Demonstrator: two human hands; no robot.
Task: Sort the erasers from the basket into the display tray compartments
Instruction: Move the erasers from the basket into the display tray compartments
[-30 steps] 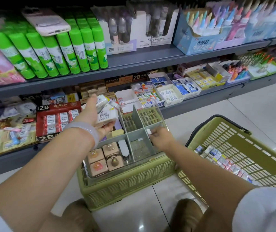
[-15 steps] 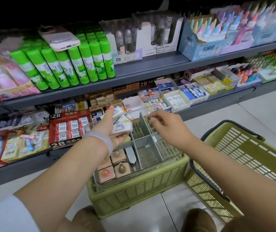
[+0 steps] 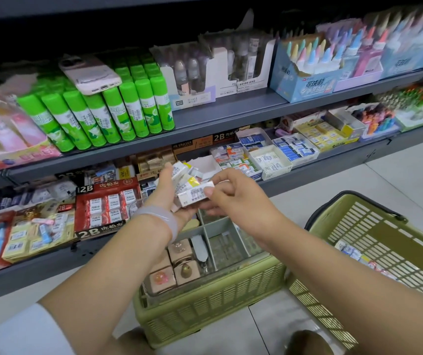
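One boxed eraser point(image 3: 197, 194), white with a barcode label, is pinched by the right hand point(image 3: 233, 194) between thumb and fingertips, at the near edge of a loose stack of erasers point(image 3: 183, 175). The left hand point(image 3: 173, 198) lies palm up under the stack, fingers curled round it. Both hands hover just above the far end of the tray point(image 3: 231, 242).

The step in hand looks like drawing a single eraser off the stack for a compartment. To do it well:
- Slide it out level and toward the right, so the stack above does not tip off the palm.
- Keep the left fingers cupped; the stack looks loosely piled and could spill.
- Read the label first, then match the kind to a compartment.
- Lower it in flat against a divider rather than dropping it.

The tray is clear with grey dividers and sits on an upturned green crate point(image 3: 205, 306). Its near-left compartments hold pink boxed items point(image 3: 172, 267); the middle and right ones look bare, though glare hides part.

The basket point(image 3: 384, 242) stands to the right on the floor, more erasers at its bottom.

Behind, shelves point(image 3: 231, 124) carry eraser boxes, green glue sticks point(image 3: 108, 114) and a phone point(image 3: 90, 74).
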